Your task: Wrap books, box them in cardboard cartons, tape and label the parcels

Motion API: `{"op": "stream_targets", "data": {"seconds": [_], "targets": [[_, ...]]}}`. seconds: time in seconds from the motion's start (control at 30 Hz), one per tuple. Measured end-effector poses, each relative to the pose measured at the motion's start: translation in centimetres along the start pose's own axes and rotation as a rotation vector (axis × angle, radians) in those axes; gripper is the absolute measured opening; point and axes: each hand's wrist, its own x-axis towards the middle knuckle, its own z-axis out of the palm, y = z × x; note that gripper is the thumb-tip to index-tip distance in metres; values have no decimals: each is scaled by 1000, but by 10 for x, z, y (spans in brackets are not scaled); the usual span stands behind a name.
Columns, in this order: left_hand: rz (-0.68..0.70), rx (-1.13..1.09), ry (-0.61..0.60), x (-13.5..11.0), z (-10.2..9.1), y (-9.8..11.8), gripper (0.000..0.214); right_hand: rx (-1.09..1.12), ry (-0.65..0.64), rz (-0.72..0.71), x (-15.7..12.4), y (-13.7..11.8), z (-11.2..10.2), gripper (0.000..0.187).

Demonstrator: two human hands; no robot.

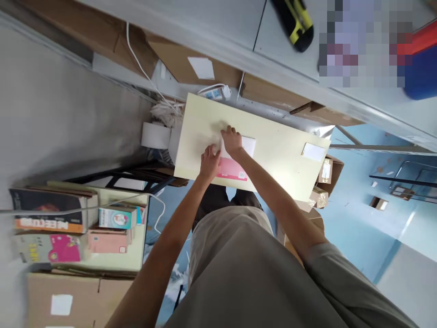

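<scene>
Both my hands rest on a pale yellow tabletop [276,150] in front of me. My left hand [209,162] lies over the left edge of a pink-and-white flat package [232,169], its fingers curled against it. Just above, my right hand [231,140] presses its bent fingers down on the package's white upper part [248,146]. The fingertips of both hands meet near the package's top left corner. Whether either hand pinches the package or only presses on it is unclear.
A small white card [313,151] lies at the tabletop's right end. A side table [134,259] on the left carries books and small boxes [116,217]. Cardboard boxes [180,61], a power strip [216,93] and cables sit beyond the table. A blue floor [358,228] lies to the right.
</scene>
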Motion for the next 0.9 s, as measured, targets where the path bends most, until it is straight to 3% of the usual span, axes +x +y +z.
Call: {"op": "stream_targets", "data": {"seconds": [0.17, 0.23, 0.33, 0.43, 0.57, 0.67, 0.77, 0.9], "targets": [[46, 205, -191, 12, -40, 12, 53, 93, 77, 55, -55, -6, -10, 56], [103, 220, -178, 19, -64, 20, 52, 123, 159, 47, -80, -6, -19, 57], [260, 112, 48, 37, -111, 44, 51, 131, 308, 10, -110, -2, -52, 56], [414, -35, 317, 58, -170, 81, 46, 87, 509, 16, -121, 2, -115, 58], [536, -128, 546, 90, -247, 130, 44, 21, 800, 35, -103, 1, -219, 54], [544, -143, 631, 111, -287, 154, 49, 1, 878, 42, -76, 0, -278, 55], [549, -128, 670, 120, -304, 164, 50, 12, 830, 82, -47, 3, -303, 50], [556, -130, 689, 108, -293, 154, 47, 35, 775, 85, -21, 12, -301, 45]]}}
